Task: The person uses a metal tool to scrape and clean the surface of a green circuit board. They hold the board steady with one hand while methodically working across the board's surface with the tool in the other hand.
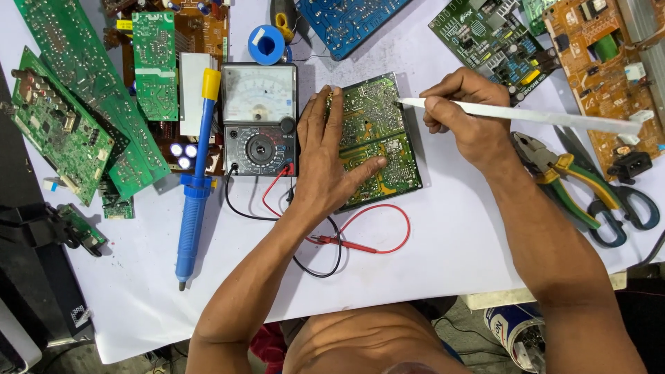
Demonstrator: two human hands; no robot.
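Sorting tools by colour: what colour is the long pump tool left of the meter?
The pump tool is blue with a yellow top end, clearest in the head view.

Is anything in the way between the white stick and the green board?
Nothing visible is. The right hand holds the white stick, and its tip already meets the green circuit board at its right edge. The left hand lies flat on the board's left part, away from the tip.

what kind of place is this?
Likely an electronics repair bench: an analog multimeter with test leads, a blue desoldering pump, and loose circuit boards all around. The left hand steadies a green board.
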